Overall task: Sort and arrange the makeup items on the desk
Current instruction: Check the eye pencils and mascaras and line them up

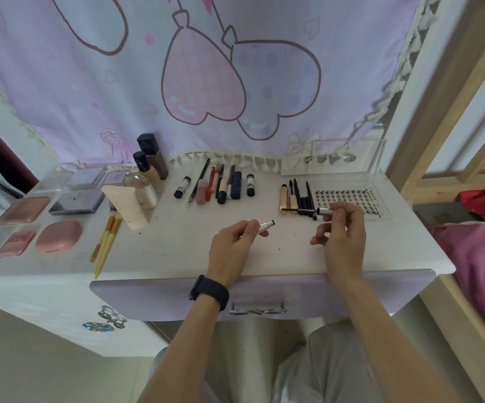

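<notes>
My left hand (235, 245) grips a silver mascara tube (265, 225) above the middle of the white desk (177, 245), its open end pointing right. To the right, my right hand (341, 231) pinches the silver cap of the mascara wand (308, 211), whose black brush points left over a row of gold and black eye pencils (298, 197). The tube and wand are apart. A row of lipsticks and liners (221, 184) lies at the back centre.
Compacts and palettes (58, 219) sit at the left with two yellow brushes (106, 239), a pink tube (128, 203) and foundation bottles (151, 161). A false-lash card (349, 197) and a clear acrylic tray (337, 161) are at the right. A wooden bed frame (450, 117) stands beyond the desk's right edge.
</notes>
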The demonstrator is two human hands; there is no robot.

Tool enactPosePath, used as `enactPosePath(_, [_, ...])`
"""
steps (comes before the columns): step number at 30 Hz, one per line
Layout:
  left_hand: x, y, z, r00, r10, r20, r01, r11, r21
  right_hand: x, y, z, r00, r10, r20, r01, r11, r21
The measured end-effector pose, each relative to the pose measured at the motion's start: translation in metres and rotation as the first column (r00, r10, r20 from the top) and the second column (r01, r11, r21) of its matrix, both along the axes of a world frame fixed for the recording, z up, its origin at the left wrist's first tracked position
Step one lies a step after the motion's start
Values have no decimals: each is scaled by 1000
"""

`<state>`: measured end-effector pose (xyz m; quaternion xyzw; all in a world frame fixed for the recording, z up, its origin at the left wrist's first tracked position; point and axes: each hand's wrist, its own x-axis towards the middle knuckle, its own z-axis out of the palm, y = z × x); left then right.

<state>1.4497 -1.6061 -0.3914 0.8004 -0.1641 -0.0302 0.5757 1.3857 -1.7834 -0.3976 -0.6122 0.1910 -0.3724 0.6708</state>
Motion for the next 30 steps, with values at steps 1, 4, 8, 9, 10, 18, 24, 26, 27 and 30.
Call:
enactPosePath(1, [0,0,0,1000,3,-3,-3,1000,-14,0,-1,0,1000,8,11,-8,999,42])
enactPosePath(4, [0,-1,0,1000,14,1,-14,999,-48,0,-4,1,999,37,34,-41,992,122])
enactPosePath(8, [1,-2,-1,999,50,-2,-50,997,-52,0,-9,0,995,64,79,-82,966,245])
enactPosePath(9, [1,-2,-2,998,61,-9,-61,997,-53,0,-10,-1,993,76,85,-96,959,265])
enactPosePath(10, [2,-3,-2,997,69,-19,-70,996,-57,-1,-10,-2,992,88,93,-111,952,284])
enactPosePath(18, [6,-4,-3,994,63,-89,-70,994,-80,-1,-18,0,972,192,134,-231,876,423])
enactPosePath(24, [9,-5,8,988,11,-155,-33,990,-137,0,-18,4,952,285,109,-305,889,340])
enactPosePath(26, [11,-5,15,985,-18,-172,-10,987,-157,1,-17,3,947,308,89,-320,901,292])
enactPosePath(27, [12,-6,18,984,-31,-176,4,988,-152,1,-17,2,945,318,71,-325,912,251])
enactPosePath(30, [13,-8,23,986,-62,-154,42,990,-133,1,-16,0,945,327,15,-325,933,155])
